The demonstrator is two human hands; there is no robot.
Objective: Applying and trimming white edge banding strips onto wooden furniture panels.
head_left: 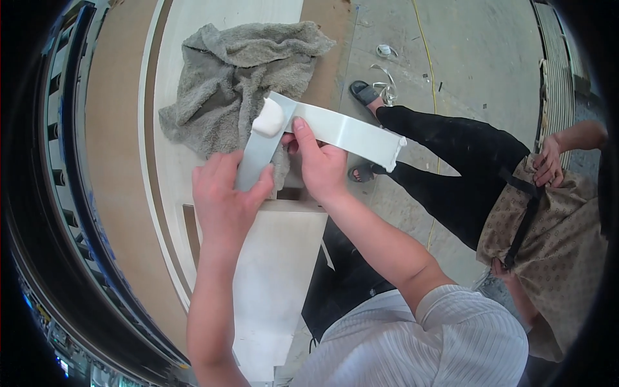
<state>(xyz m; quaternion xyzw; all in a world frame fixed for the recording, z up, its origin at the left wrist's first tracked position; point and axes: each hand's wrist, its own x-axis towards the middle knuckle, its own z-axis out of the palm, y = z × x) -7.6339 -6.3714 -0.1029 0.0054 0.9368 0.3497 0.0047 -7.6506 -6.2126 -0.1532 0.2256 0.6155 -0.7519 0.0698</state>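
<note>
My left hand [222, 193] is closed around the lower end of a flat grey strip [255, 158]. On the strip's upper part sits a smooth lump of white paste [268, 118]. My right hand [320, 166] pinches a white strip [354, 134], thumb on top. This strip has a bend along its length, and ragged white paste clings to its far right end. The two strips meet or overlap near my right thumb; whether they are joined I cannot tell. Just beyond both hands lies a crumpled grey towel [219, 97].
Pale panels [277, 258] lie under and in front of my arms. A roller conveyor [58, 177] runs along the left. Another person [541, 238] in a brown patterned apron stands close on the right. A yellow cable [425, 51] and a tape roll [385, 50] lie on the floor.
</note>
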